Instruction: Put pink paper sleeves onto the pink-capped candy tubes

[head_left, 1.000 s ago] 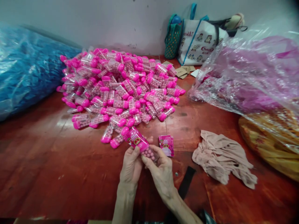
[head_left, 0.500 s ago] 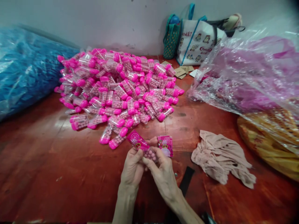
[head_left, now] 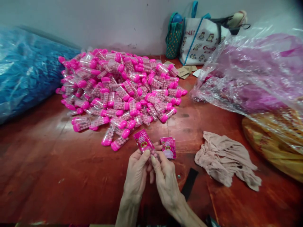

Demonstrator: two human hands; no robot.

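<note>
Close together at the front centre, my two hands hold a pink printed wrapper (head_left: 143, 141) and a small clear bottle of pink balls (head_left: 154, 153). The thumb of my left hand (head_left: 137, 173) presses on the wrapper's lower end. My right hand (head_left: 167, 176) pinches the bottle between thumb and fingers. Fingers cover much of the bottle, and I cannot tell whether the wrapper is around it or only against it. Just beyond my right fingers lie several more pink printed wrappers (head_left: 168, 147). A large heap of clear bottles with pink caps (head_left: 123, 91) spreads behind my hands.
On the left bulges a blue plastic bag (head_left: 30, 72). A clear bag with pink contents (head_left: 251, 69) rests over yellow cloth (head_left: 267, 148) on the right. Nearer are a beige rag (head_left: 227, 159) and a black strip (head_left: 190, 183). A white tote (head_left: 201, 41) stands by the wall.
The wrapper has turned more upright and shifted slightly right, its top swinging away from the left. My left fingers have spread a little underneath. The heap looks the same.
</note>
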